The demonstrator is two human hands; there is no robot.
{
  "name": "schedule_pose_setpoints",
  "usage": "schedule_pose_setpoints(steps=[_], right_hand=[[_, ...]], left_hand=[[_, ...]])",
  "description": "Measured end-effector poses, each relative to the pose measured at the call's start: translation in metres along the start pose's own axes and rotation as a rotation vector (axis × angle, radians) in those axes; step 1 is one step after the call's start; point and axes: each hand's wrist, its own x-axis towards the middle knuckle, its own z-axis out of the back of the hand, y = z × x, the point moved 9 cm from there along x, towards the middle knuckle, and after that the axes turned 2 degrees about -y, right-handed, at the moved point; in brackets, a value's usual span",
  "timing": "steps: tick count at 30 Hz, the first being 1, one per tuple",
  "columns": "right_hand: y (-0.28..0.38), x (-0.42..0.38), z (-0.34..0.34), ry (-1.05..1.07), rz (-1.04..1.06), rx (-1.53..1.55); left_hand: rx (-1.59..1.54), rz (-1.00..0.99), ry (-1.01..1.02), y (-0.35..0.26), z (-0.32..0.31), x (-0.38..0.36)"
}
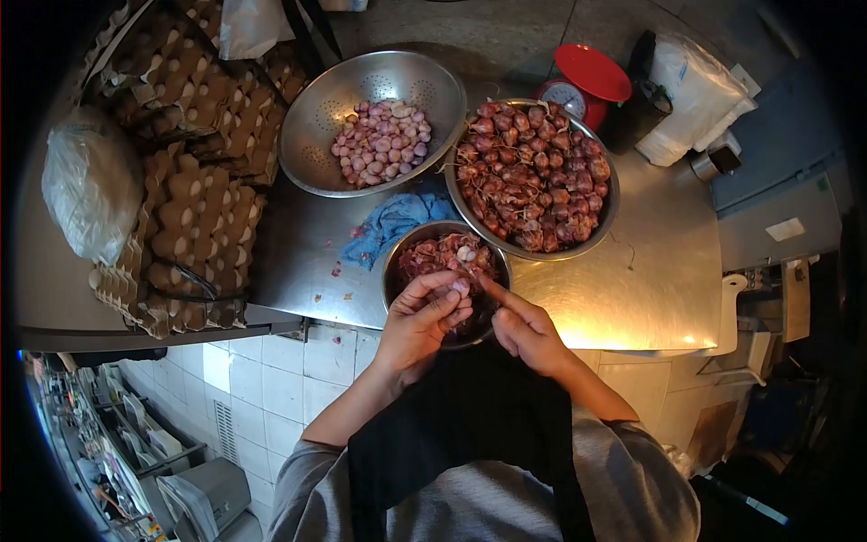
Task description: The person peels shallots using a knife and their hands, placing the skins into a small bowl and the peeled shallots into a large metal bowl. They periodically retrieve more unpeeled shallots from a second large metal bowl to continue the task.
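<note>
Round pink shallot [461,287], likely light and slick: your left hand [417,318] pinches it near the front edge of the steel bench [623,303]. Hold its sides. Your right hand's [529,334] grip: can't tell.

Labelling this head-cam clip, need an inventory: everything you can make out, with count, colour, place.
held bulb: one, pinkish, left fingers
peeled bulbs: many, pale pink, in colander
colander: one, silver, table's far left
unpeeled bulbs: many, reddish-brown, in large bowl
large bowl: one, silver, right of colander
skins: many, reddish, in small bowl
small bowl: one, silver, beneath hands
cloth: one, blue, beside small bowl
scale: one, red, behind large bowl
egg trays: several, brown, left
table: one, silver, centre
bin: one, grey, lower left
apron: one, black, on person
left hand: one, bare, above small bowl
right hand: one, bare, beside left
Dark edges: unclear.
</note>
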Motion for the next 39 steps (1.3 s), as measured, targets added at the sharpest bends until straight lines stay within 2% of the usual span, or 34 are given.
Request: schedule_pose_setpoints(steps=[4,8,11,13,14,16,24,26,28,32,39], right_hand=[[0.021,0.001,-0.008,-0.04,0.156,-0.226],[0.014,0.001,-0.006,-0.067,0.109,-0.162],[-0.001,-0.002,-0.004,-0.068,-0.105,-0.047],[0.003,-0.001,-0.004,-0.072,-0.069,-0.059],[0.012,0.001,-0.005,-0.08,0.067,-0.119],[0.023,0.0,-0.007,-0.097,0.203,-0.192],[0.012,0.002,-0.007,-0.059,0.123,-0.086],[0.018,0.004,-0.006,-0.09,0.259,-0.223],[0.024,0.005,-0.006,-0.115,0.286,-0.291],[0.024,0.002,-0.004,-0.131,0.192,-0.256],[0.022,0.003,0.0,-0.137,0.167,-0.228]], left_hand=[[-0.025,-0.025,0.038,0.003,0.002,0.001],[-0.025,-0.025,0.084,0.004,-0.006,0.0],[-0.025,-0.035,0.081,0.005,-0.007,0.0],[-0.025,-0.028,0.076,0.006,-0.006,0.0],[-0.025,-0.024,0.073,0.007,-0.005,0.0],[-0.023,-0.034,0.069,0.006,-0.005,0.0],[-0.007,-0.042,0.063,0.007,-0.004,0.001],[-0.005,-0.044,0.037,0.007,-0.002,0.001],[-0.008,-0.045,0.022,0.007,0.0,0.002],[-0.093,0.013,0.034,0.008,0.0,0.003],[0.013,-0.08,0.049,0.003,0.0,0.003]])
